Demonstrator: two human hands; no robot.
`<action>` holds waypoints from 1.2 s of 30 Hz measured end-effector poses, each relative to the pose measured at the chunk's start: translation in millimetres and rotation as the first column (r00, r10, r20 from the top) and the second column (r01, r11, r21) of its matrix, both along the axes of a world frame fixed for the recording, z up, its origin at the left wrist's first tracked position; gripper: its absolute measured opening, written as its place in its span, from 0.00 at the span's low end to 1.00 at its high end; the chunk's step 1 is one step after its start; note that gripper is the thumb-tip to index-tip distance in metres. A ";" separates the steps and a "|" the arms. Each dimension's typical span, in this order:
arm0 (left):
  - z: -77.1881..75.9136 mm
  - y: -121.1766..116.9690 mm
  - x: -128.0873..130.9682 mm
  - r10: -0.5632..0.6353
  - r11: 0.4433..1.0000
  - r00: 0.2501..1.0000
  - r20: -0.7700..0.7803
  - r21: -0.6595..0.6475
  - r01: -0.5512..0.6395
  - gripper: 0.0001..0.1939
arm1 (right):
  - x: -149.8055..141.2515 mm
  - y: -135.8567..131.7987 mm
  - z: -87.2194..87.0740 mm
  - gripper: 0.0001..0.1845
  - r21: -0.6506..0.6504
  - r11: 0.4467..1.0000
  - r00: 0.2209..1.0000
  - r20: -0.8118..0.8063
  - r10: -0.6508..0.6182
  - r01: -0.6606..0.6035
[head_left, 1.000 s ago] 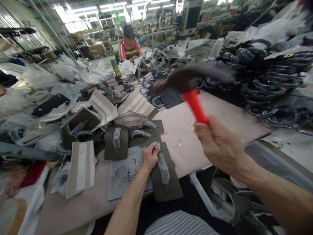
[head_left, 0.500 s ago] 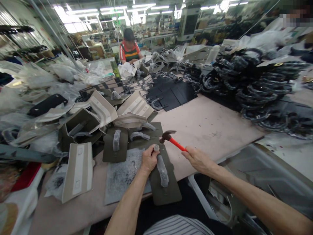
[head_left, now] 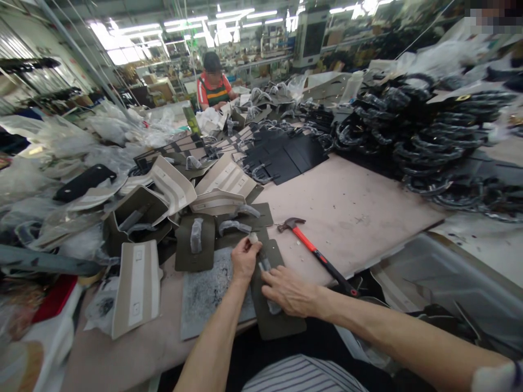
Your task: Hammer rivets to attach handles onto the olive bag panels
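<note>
My left hand (head_left: 244, 260) pinches a short, pale, translucent rod (head_left: 253, 238) near the upper end of an olive-green bag panel (head_left: 281, 326). The rod's lower end is hidden. My right hand (head_left: 288, 291) lies over the panel's plastic-wrapped handle (head_left: 265, 263), its fingers curled round it and covering most of it. A claw hammer (head_left: 312, 247) with a red and black grip rests on the table to the right, apart from both hands. Under the panel's left side is a worn grey plate (head_left: 204, 291) strewn with dark specks.
Similar olive panels with wrapped handles (head_left: 196, 235) and beige-lined pieces (head_left: 137, 288) lie to the left. Black panels (head_left: 286, 155) and a tall heap of wrapped black handles (head_left: 441, 147) are farther back. A grey plastic bin (head_left: 445, 272) stands at right. A co-worker (head_left: 213, 87) sits across the table.
My right hand has let go of the hammer, now lying on the table, and has moved left onto the wrapped handle. My left hand still holds the rod, slightly higher and to the left.
</note>
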State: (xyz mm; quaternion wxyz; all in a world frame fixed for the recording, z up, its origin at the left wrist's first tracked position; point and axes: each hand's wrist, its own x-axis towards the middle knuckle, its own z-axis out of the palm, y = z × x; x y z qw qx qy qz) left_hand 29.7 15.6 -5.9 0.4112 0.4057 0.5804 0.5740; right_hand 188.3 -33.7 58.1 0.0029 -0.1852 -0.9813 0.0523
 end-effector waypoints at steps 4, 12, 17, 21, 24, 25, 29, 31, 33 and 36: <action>39.0 6.9 -10.9 0.148 0.984 0.952 0.267 0.056 -0.168 0.14 | -13.1 -3.6 11.6 0.07 0.118 0.961 0.967 0.020 -0.255 0.251; 140.0 -20.7 -48.0 0.267 0.878 0.962 0.052 0.398 -0.265 0.11 | -35.2 -2.3 60.8 0.05 0.068 0.814 0.815 0.013 -0.579 0.577; 106.6 -43.9 -34.9 0.229 0.941 0.973 -0.032 0.262 -0.213 0.13 | -31.2 22.2 54.3 0.15 -0.080 0.612 0.617 0.128 -0.776 0.787; 76.6 -44.5 -26.7 0.183 0.972 0.980 -0.075 0.165 -0.169 0.13 | -24.1 29.8 31.9 0.21 -0.314 0.502 0.551 0.089 -0.829 0.806; 57.7 -35.1 -22.6 0.105 0.987 0.994 -0.026 0.126 -0.101 0.12 | -26.8 20.1 14.2 0.28 -0.497 0.463 0.544 0.021 -0.839 0.734; 51.0 -31.3 -21.3 0.080 0.990 0.997 0.004 0.117 -0.080 0.13 | -28.5 16.2 10.6 0.29 -0.530 0.456 0.538 0.000 -0.843 0.715; 24.8 -18.4 -15.1 0.046 0.997 0.995 0.086 0.059 -0.051 0.14 | -31.2 7.0 9.7 0.28 -0.581 0.416 0.462 -0.076 -0.884 0.700; 15.3 -13.5 -11.3 0.028 0.998 0.996 0.081 0.060 -0.032 0.14 | -30.0 6.9 10.4 0.24 -0.585 0.411 0.420 -0.130 -0.898 0.699; 9.0 -8.9 -7.2 -0.012 0.997 0.998 0.056 0.076 0.007 0.13 | -29.3 8.0 5.5 0.18 -0.610 0.423 0.404 -0.179 -0.897 0.670; 4.4 -3.8 -3.1 -0.019 0.999 0.997 0.068 0.052 0.016 0.12 | -30.8 8.7 -11.6 0.17 -0.674 0.447 0.413 -0.225 -0.882 0.588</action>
